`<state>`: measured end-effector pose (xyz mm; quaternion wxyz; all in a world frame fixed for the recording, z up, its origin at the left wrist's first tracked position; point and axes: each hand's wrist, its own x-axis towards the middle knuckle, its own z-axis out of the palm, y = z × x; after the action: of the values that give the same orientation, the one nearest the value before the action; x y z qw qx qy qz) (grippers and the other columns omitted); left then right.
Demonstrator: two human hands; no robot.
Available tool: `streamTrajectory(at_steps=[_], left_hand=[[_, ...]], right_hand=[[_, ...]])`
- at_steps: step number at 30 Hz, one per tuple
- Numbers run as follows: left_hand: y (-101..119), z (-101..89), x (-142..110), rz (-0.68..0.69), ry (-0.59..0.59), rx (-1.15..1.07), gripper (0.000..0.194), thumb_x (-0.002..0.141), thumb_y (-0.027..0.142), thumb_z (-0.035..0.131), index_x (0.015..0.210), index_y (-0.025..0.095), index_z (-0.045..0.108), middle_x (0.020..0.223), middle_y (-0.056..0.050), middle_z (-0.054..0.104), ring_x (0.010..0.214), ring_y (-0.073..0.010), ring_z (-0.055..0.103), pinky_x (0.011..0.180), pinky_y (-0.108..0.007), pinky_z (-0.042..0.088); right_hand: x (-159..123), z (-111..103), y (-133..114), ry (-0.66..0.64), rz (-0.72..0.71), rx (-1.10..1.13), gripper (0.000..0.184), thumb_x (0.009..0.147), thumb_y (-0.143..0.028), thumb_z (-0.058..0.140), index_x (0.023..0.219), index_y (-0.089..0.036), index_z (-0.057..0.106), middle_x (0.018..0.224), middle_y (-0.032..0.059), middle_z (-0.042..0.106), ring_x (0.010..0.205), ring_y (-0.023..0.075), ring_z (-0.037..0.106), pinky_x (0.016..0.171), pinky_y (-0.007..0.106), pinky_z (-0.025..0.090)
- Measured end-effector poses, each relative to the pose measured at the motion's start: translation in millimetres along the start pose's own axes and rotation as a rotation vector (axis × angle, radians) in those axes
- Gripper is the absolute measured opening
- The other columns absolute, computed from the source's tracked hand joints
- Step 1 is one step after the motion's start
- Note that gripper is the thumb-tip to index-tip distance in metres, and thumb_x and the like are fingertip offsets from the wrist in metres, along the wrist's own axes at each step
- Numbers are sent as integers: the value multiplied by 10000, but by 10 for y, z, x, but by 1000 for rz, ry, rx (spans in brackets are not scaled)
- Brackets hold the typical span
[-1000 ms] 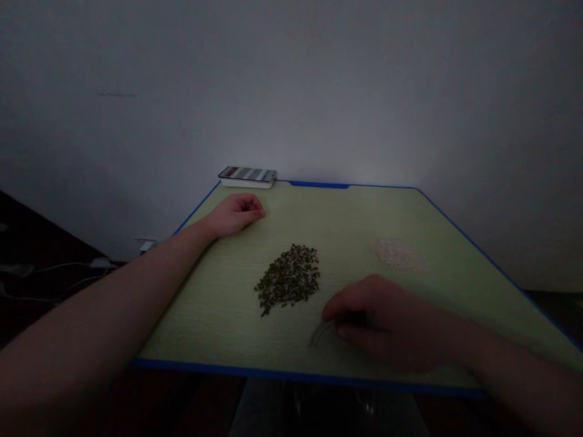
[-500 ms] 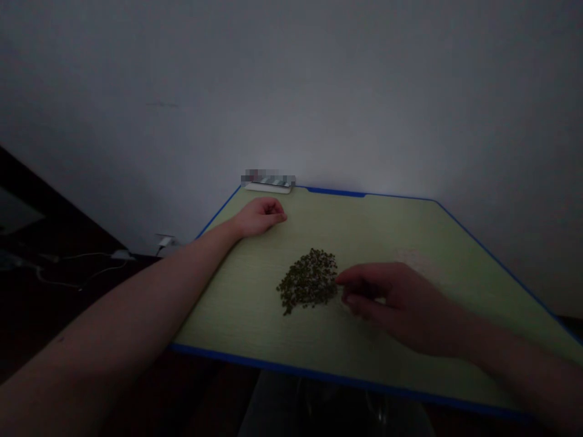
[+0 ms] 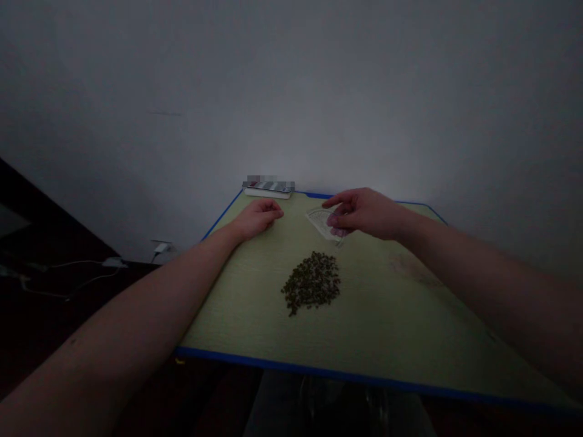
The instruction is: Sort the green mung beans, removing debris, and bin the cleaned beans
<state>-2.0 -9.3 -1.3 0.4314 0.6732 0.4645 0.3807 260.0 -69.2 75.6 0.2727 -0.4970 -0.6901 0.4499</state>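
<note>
My right hand (image 3: 357,213) holds a clear plastic protractor (image 3: 320,222) above the far middle of the table, thumb and fingers pinching its right side. Printed scale marks show on its curved edge; the fingers hide the rest. On the far left of the tabletop rests my left hand (image 3: 259,218), its fingers curled closed with nothing visible in them. Between the forearms lies a heap of small dark green-brown beans or seeds (image 3: 312,282), nearer to me than either hand. A thin patch of pale grains (image 3: 412,270) is partly behind my right forearm.
The table (image 3: 255,328) is pale green with a blue rim. A phone-like slab on a white box (image 3: 268,191) stands at its far left corner, against the wall (image 3: 319,91). A charger (image 3: 160,247) and white cables are on the left.
My right hand has gone from the near right, past the bean heap's right side, to the table's far middle, with the protractor. My left hand stays in place; the view has shifted left.
</note>
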Motion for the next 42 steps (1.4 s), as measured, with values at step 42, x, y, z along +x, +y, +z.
streamTrajectory(at_steps=[42], left_hand=[[52,-19,-33,7,-22,80,176,710,314,669,741,160,591,450,64,439,400,-79,365,403,-213,245]], right_hand=[[-453,234,536,126,-44,-538,380,841,-191,617,1202,-155,730,724,21,708,641,154,621,659,289,468]])
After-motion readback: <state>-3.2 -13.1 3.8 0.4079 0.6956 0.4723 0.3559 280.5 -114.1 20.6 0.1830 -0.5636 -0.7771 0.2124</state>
